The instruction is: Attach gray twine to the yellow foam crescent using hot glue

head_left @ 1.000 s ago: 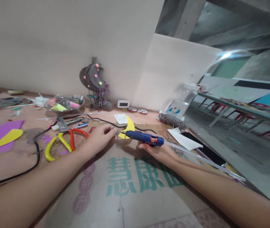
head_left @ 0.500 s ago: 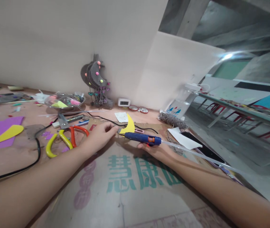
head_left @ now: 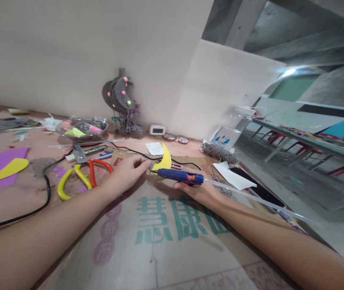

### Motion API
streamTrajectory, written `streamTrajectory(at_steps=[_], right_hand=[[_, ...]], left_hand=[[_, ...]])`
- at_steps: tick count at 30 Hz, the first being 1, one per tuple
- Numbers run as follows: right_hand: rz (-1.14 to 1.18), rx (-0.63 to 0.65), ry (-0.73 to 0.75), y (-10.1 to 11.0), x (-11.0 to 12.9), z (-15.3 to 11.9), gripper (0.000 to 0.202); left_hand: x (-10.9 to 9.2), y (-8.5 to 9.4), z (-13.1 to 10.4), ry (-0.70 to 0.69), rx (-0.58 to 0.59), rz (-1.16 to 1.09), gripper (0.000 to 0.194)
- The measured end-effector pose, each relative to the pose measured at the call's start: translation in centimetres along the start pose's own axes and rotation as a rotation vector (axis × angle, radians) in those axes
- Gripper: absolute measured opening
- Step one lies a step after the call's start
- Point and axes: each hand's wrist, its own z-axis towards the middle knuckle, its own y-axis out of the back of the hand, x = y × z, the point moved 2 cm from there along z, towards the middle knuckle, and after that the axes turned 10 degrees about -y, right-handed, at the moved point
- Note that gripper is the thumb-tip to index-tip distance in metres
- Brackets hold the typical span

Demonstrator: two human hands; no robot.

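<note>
My left hand [head_left: 132,171] has its thumb and fingers pinched at the lower left tip of a yellow crescent [head_left: 165,158]. A small dark piece shows at the fingertips, too small to make out. My right hand [head_left: 194,191] is wrapped round a blue glue gun [head_left: 179,176], which has a long clear glue stick running out of its back. The gun's nozzle points left, at the crescent's tip near my left fingertips. Under both hands lies a cardboard sheet [head_left: 123,241] with green printed characters.
Yellow-handled pliers [head_left: 82,177] and red-handled pliers [head_left: 92,173] lie left of my left hand, near a black cord [head_left: 49,189]. Behind stand a bowl [head_left: 82,131], a grey moon ornament [head_left: 123,94] and a clock [head_left: 157,129]. Grey yarn [head_left: 218,153] and a phone [head_left: 259,187] lie right.
The view has shifted very slightly. Both hands, the glue gun and the crescent keep almost the same places, with the nozzle still at the crescent's tip.
</note>
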Motion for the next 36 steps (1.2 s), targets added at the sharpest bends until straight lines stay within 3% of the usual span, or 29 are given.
streamTrajectory(at_steps=[3,13,23,29,36], right_hand=[[0.025,0.048,0.008,0.00,-0.20,0.09,0.027],[-0.041,0.064,0.039,0.16,-0.71,0.09,0.038],[-0.053,0.062,0.076,0.20,-0.23,0.04,0.037],[-0.037,0.065,0.007,0.19,-0.14,-0.03,0.043],[-0.112,0.036,0.003,0.46,-0.91,0.11,0.028]], left_hand=[[-0.04,0.03,-0.01,-0.001,-0.002,0.004,0.035],[-0.15,0.06,-0.09,0.010,-0.001,-0.003,0.032],[-0.20,0.04,-0.07,0.030,0.010,-0.009,0.032],[-0.15,0.02,-0.07,0.023,0.003,-0.009,0.032],[-0.18,-0.01,-0.19,0.067,0.024,-0.012,0.032]])
